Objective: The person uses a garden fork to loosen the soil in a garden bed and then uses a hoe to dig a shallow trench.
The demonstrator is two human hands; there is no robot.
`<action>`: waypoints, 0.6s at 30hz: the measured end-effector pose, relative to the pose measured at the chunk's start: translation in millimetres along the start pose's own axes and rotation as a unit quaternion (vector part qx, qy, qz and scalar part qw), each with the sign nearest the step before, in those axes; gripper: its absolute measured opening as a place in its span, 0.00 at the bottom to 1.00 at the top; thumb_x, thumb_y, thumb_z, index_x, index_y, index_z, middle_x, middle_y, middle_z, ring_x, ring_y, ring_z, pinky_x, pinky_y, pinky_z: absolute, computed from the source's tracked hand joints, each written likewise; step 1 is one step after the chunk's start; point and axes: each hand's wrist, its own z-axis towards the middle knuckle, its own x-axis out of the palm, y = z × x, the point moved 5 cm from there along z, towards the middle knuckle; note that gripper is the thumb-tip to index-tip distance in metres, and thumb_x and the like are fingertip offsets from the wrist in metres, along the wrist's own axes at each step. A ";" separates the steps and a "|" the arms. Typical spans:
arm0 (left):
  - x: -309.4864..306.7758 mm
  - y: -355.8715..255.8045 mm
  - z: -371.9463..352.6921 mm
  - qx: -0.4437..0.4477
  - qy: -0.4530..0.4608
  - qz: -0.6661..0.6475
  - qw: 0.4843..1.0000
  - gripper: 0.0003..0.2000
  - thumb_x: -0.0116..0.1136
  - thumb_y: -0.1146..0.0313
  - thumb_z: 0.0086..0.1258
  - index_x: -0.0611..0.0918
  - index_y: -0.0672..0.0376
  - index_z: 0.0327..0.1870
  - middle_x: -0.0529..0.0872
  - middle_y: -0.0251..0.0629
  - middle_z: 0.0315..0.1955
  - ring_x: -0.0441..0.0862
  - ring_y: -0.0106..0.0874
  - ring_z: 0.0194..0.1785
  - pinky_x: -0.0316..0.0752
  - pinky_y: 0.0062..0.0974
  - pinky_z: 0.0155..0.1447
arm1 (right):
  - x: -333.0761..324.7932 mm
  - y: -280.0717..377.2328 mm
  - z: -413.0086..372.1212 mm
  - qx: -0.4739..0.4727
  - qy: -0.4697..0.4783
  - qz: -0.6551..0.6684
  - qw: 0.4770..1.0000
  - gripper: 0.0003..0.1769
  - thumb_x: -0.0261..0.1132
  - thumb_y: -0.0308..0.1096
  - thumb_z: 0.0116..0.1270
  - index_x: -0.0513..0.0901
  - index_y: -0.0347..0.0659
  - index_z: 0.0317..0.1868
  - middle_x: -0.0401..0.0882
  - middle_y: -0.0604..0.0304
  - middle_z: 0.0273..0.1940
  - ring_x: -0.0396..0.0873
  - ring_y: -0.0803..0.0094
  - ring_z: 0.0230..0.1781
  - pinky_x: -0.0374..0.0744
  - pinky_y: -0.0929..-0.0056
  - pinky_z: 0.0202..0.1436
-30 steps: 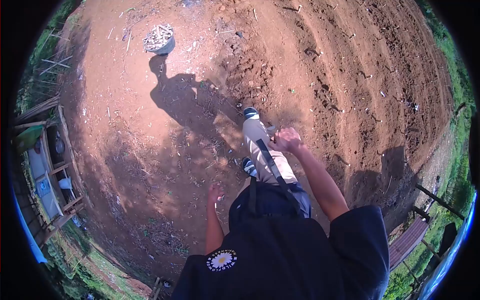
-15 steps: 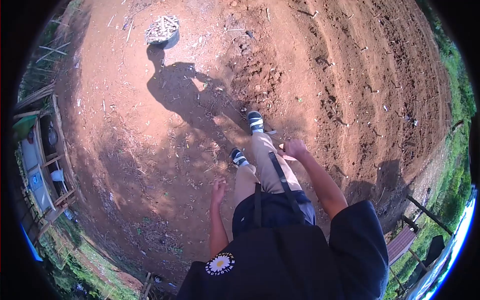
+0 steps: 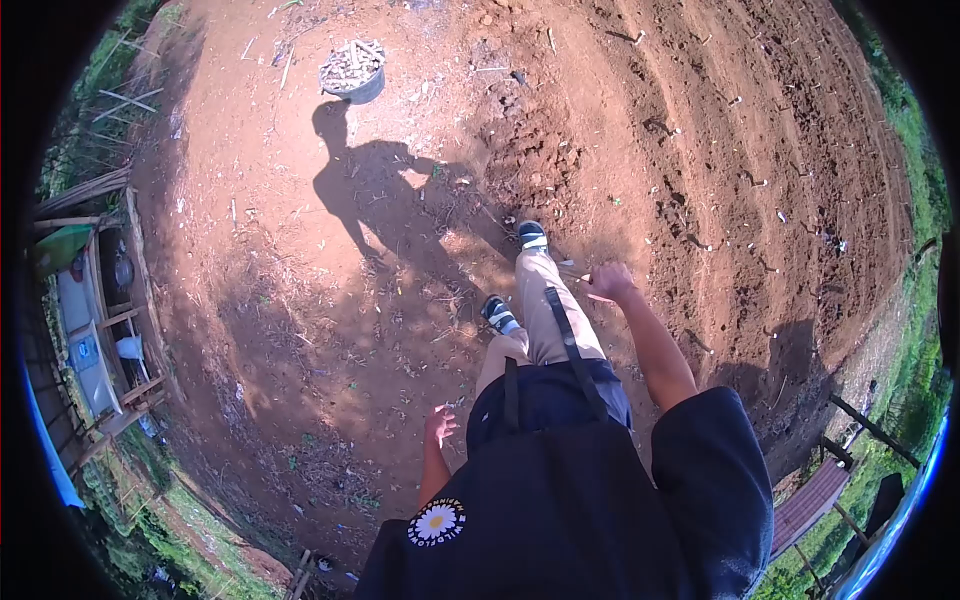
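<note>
so right hand [image 3: 610, 283]'s curled round some slim thing [image 3: 575, 273] too small to make out, left hand [image 3: 440, 426]'s loosely open, and the bucket [image 3: 368, 91] of cut sticks [image 3: 351, 63] sits ahead on the dirt [image 3: 250, 180]

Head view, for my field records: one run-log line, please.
left hand: open, empty | right hand: around slim object | bucket: on soil, heaped with pale pieces

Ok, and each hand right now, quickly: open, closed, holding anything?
Left hand: open, fingers loosely spread, nothing visible in it.
Right hand: closed, apparently on a thin object, too small to identify.
</note>
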 end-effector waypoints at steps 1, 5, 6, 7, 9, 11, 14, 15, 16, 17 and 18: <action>-1.8 -6.4 3.1 0.004 -0.001 0.002 1.000 0.14 0.46 0.59 0.67 0.69 0.47 0.53 0.81 0.34 0.39 0.80 0.31 0.31 0.72 0.35 0.36 | -0.7 0.4 0.3 0.001 -0.004 0.002 1.000 0.26 0.51 0.56 0.55 0.84 0.43 0.25 0.80 0.45 0.27 0.80 0.52 0.31 0.77 0.59 0.39; 1.0 -56.8 10.4 0.049 -0.011 -0.012 0.999 0.17 0.43 0.57 0.68 0.67 0.49 0.55 0.81 0.36 0.41 0.80 0.31 0.32 0.72 0.35 0.35 | 1.2 0.8 2.1 -0.014 0.002 0.014 1.000 0.26 0.49 0.56 0.57 0.83 0.42 0.28 0.80 0.44 0.29 0.79 0.50 0.31 0.77 0.57 0.39; 4.9 -79.5 4.9 0.088 -0.023 -0.009 0.996 0.17 0.44 0.57 0.68 0.68 0.49 0.55 0.81 0.37 0.41 0.79 0.30 0.32 0.72 0.33 0.34 | -0.2 3.3 1.4 -0.023 0.011 0.021 0.999 0.26 0.48 0.55 0.57 0.83 0.41 0.28 0.80 0.44 0.29 0.79 0.50 0.32 0.76 0.57 0.40; 9.9 -105.8 -4.9 0.126 -0.035 -0.007 0.991 0.17 0.44 0.57 0.67 0.68 0.50 0.55 0.80 0.37 0.40 0.79 0.29 0.32 0.72 0.31 0.33 | 1.0 2.2 2.7 -0.034 0.021 0.027 0.999 0.26 0.48 0.54 0.58 0.83 0.41 0.28 0.79 0.43 0.29 0.79 0.50 0.32 0.76 0.56 0.41; 19.9 -145.2 -20.1 0.126 -0.038 -0.015 0.991 0.17 0.46 0.58 0.66 0.69 0.50 0.55 0.80 0.38 0.40 0.78 0.26 0.30 0.71 0.25 0.30 | 14.0 -1.9 6.0 -0.032 0.058 0.041 0.997 0.26 0.47 0.53 0.59 0.83 0.41 0.29 0.80 0.44 0.30 0.79 0.50 0.34 0.75 0.56 0.44; 28.4 -178.5 -29.7 0.154 -0.034 -0.021 0.987 0.17 0.48 0.58 0.66 0.69 0.51 0.54 0.80 0.38 0.39 0.77 0.24 0.29 0.70 0.23 0.30 | 22.6 -6.7 9.2 -0.026 0.094 0.059 0.994 0.26 0.46 0.52 0.60 0.83 0.41 0.30 0.80 0.44 0.31 0.79 0.51 0.36 0.74 0.55 0.46; 35.3 -208.6 -46.7 0.193 -0.013 -0.011 0.981 0.17 0.49 0.58 0.65 0.70 0.51 0.53 0.80 0.37 0.40 0.76 0.23 0.30 0.70 0.23 0.30 | 31.0 -9.2 10.8 -0.059 0.125 0.085 0.987 0.24 0.43 0.49 0.62 0.82 0.43 0.32 0.79 0.48 0.37 0.77 0.51 0.40 0.74 0.56 0.48; 39.0 -218.5 -55.2 0.216 -0.007 -0.009 0.976 0.17 0.49 0.57 0.65 0.70 0.51 0.53 0.80 0.37 0.40 0.77 0.23 0.30 0.70 0.23 0.30 | 27.9 -8.4 10.0 -0.058 0.129 0.088 0.986 0.24 0.43 0.49 0.62 0.82 0.43 0.32 0.79 0.48 0.37 0.77 0.51 0.40 0.74 0.56 0.48; 43.7 -226.4 -65.0 0.210 -0.009 -0.008 0.978 0.17 0.49 0.57 0.65 0.70 0.51 0.53 0.80 0.37 0.40 0.77 0.23 0.30 0.70 0.23 0.30 | 25.9 -5.0 8.0 -0.061 0.134 0.106 0.983 0.24 0.43 0.48 0.63 0.81 0.43 0.32 0.79 0.48 0.37 0.77 0.51 0.40 0.74 0.56 0.48; 47.8 -231.8 -75.3 0.206 -0.023 0.015 0.978 0.18 0.48 0.56 0.65 0.70 0.51 0.54 0.79 0.37 0.41 0.77 0.24 0.32 0.70 0.24 0.32 | 24.8 -3.4 2.3 -0.063 0.142 0.125 0.980 0.23 0.42 0.48 0.63 0.80 0.42 0.33 0.79 0.48 0.38 0.77 0.51 0.40 0.74 0.57 0.48; 48.1 -232.8 -88.8 0.201 -0.038 0.038 0.978 0.19 0.48 0.56 0.65 0.69 0.50 0.55 0.79 0.38 0.42 0.77 0.25 0.33 0.71 0.25 0.34 | 63.0 -7.5 13.7 -0.101 0.125 0.142 0.977 0.22 0.42 0.46 0.64 0.78 0.42 0.35 0.79 0.48 0.38 0.77 0.52 0.40 0.74 0.56 0.48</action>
